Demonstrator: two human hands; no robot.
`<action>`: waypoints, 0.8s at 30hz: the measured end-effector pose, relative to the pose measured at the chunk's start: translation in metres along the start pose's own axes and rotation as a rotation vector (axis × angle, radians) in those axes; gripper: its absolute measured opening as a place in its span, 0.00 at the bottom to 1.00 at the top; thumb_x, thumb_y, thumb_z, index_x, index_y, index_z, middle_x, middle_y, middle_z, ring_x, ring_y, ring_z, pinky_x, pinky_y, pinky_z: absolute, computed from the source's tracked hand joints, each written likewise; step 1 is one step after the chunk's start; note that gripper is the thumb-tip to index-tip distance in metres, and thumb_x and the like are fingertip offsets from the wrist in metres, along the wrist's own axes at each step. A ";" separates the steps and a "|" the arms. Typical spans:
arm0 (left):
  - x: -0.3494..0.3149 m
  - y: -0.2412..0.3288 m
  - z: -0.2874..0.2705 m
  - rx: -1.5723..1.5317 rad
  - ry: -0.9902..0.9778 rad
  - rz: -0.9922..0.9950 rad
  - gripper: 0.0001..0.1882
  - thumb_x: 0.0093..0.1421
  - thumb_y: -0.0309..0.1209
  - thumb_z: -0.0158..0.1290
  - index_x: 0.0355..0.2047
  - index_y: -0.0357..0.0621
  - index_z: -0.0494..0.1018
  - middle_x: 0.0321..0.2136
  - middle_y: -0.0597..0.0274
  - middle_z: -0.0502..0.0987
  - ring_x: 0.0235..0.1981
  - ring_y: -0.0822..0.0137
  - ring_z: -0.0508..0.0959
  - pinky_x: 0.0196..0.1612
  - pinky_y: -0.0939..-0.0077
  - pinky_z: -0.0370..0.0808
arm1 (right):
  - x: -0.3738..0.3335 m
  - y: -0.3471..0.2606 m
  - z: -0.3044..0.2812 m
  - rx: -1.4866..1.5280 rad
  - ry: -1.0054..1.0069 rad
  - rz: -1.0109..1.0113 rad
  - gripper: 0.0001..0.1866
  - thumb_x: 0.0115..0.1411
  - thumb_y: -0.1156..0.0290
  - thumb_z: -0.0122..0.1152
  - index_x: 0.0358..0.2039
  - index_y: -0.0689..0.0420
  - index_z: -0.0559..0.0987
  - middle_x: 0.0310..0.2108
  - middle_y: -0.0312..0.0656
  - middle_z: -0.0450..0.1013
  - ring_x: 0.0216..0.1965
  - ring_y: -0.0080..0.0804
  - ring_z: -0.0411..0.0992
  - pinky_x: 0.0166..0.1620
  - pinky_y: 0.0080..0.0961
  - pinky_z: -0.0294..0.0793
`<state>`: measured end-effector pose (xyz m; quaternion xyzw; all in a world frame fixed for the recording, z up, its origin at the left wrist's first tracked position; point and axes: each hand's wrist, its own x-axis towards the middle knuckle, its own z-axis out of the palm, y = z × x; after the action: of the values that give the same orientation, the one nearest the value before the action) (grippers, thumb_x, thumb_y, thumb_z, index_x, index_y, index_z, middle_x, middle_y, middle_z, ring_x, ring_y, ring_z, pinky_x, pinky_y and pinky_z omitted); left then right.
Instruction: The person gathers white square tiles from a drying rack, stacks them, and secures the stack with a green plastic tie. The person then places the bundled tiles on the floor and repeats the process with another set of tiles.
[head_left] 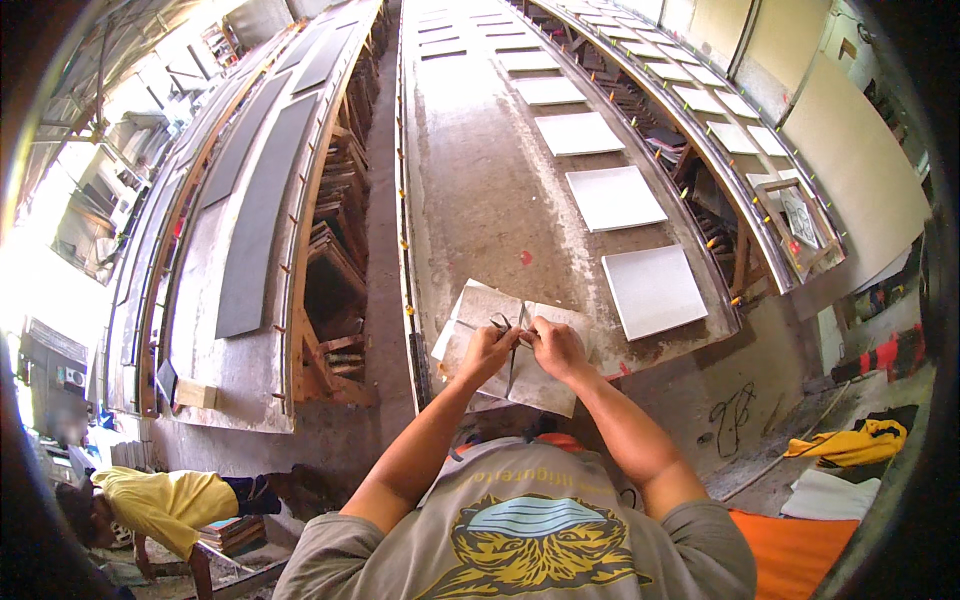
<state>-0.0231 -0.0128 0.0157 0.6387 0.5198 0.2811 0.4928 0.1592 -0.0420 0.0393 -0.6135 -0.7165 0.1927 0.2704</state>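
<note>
Two hands (489,350) (556,348) pinch dark strap (513,371) across pale bundle (545,386); table edge (655,353) near; room ahead

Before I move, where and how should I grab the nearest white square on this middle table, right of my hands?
Probably by its near edge, coming low from your side with the right hand, the closer one. The white square lies flat on the table with nothing on top, and looks thin, so pinching that edge seems easier than grasping from above.
</note>
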 end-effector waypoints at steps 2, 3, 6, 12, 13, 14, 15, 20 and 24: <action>-0.002 0.007 0.000 -0.009 0.030 -0.002 0.23 0.66 0.44 0.56 0.26 0.34 0.81 0.18 0.59 0.78 0.22 0.75 0.74 0.26 0.71 0.70 | -0.005 0.010 0.008 0.090 0.003 0.023 0.11 0.63 0.63 0.62 0.33 0.59 0.80 0.29 0.54 0.79 0.33 0.57 0.79 0.36 0.48 0.76; -0.003 0.012 0.000 -0.014 0.045 -0.002 0.22 0.66 0.44 0.56 0.27 0.34 0.81 0.18 0.59 0.79 0.22 0.75 0.75 0.26 0.72 0.71 | -0.006 0.009 0.008 0.134 0.004 0.034 0.11 0.63 0.63 0.62 0.33 0.59 0.81 0.29 0.54 0.79 0.34 0.56 0.79 0.37 0.48 0.76; -0.005 0.019 -0.008 -0.186 0.050 -0.018 0.20 0.64 0.41 0.60 0.28 0.32 0.82 0.22 0.60 0.81 0.24 0.75 0.76 0.28 0.76 0.72 | -0.012 -0.001 0.004 0.199 -0.079 0.152 0.13 0.61 0.61 0.64 0.34 0.59 0.83 0.29 0.53 0.80 0.35 0.54 0.79 0.39 0.46 0.76; -0.010 0.030 -0.016 -0.344 -0.022 -0.125 0.19 0.64 0.39 0.62 0.33 0.30 0.82 0.26 0.63 0.82 0.27 0.76 0.77 0.31 0.80 0.72 | -0.013 -0.012 0.000 0.032 -0.156 0.199 0.15 0.59 0.59 0.66 0.36 0.58 0.83 0.31 0.49 0.81 0.37 0.50 0.80 0.41 0.44 0.76; -0.009 0.024 -0.015 -0.364 0.001 -0.133 0.18 0.64 0.39 0.62 0.34 0.31 0.82 0.26 0.63 0.82 0.27 0.76 0.77 0.31 0.80 0.72 | -0.013 -0.013 0.000 0.021 -0.121 0.182 0.14 0.59 0.59 0.67 0.37 0.57 0.82 0.31 0.49 0.80 0.38 0.50 0.80 0.42 0.43 0.76; -0.007 0.016 -0.014 -0.383 0.023 -0.141 0.18 0.64 0.39 0.61 0.34 0.32 0.82 0.27 0.64 0.81 0.27 0.76 0.77 0.31 0.81 0.72 | -0.013 -0.015 0.000 0.009 -0.086 0.165 0.14 0.59 0.60 0.67 0.38 0.57 0.81 0.31 0.48 0.80 0.38 0.49 0.80 0.42 0.43 0.76; -0.006 0.018 -0.014 -0.402 0.042 -0.148 0.17 0.64 0.39 0.61 0.34 0.33 0.82 0.27 0.64 0.81 0.27 0.77 0.77 0.32 0.82 0.71 | -0.013 -0.015 0.000 -0.003 -0.049 0.152 0.14 0.59 0.60 0.67 0.39 0.56 0.80 0.31 0.47 0.80 0.38 0.49 0.80 0.42 0.43 0.76; -0.004 0.009 -0.017 -0.521 -0.048 -0.147 0.16 0.65 0.40 0.61 0.33 0.37 0.81 0.27 0.66 0.81 0.27 0.79 0.75 0.32 0.85 0.70 | -0.009 -0.012 0.007 0.112 -0.046 0.065 0.16 0.58 0.62 0.68 0.43 0.55 0.77 0.30 0.46 0.80 0.38 0.49 0.79 0.41 0.43 0.76; -0.004 0.006 -0.013 -0.627 -0.032 -0.105 0.19 0.62 0.42 0.64 0.33 0.34 0.81 0.27 0.64 0.81 0.26 0.77 0.75 0.29 0.80 0.70 | 0.001 -0.006 0.010 0.087 -0.076 0.039 0.16 0.58 0.63 0.69 0.43 0.56 0.76 0.28 0.46 0.80 0.35 0.51 0.80 0.37 0.43 0.76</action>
<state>-0.0338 -0.0124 0.0268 0.4325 0.4323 0.3916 0.6876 0.1486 -0.0410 0.0353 -0.6075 -0.7050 0.2519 0.2654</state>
